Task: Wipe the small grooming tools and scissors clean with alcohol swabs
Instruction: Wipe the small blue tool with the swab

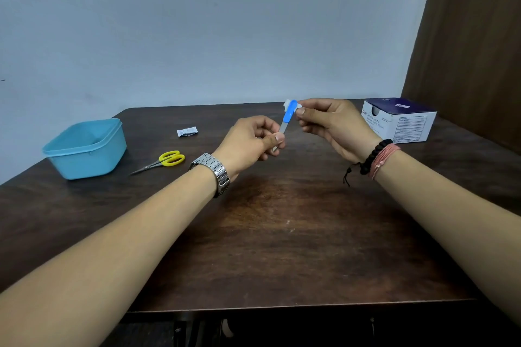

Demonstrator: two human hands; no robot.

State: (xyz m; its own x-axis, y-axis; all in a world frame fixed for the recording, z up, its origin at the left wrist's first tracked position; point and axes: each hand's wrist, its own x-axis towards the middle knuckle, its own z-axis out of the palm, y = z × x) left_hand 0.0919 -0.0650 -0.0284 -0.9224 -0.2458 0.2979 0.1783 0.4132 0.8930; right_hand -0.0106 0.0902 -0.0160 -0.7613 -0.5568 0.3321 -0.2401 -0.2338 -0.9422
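Observation:
Above the dark wooden table (282, 234), my left hand (251, 144) pinches the metal end of a small grooming tool (287, 118) with a blue handle, held tilted upward. My right hand (332, 124) pinches a white alcohol swab (288, 104) around the top of the blue handle. Yellow-handled scissors (165, 162) lie shut on the table to the left, next to the blue tub. A torn white swab wrapper (187, 131) lies behind them.
A light blue plastic tub (87, 149) stands at the left. At the back right sits a white and navy box of swabs (400, 120). A pale wall rises behind the table, with a brown curtain at the right.

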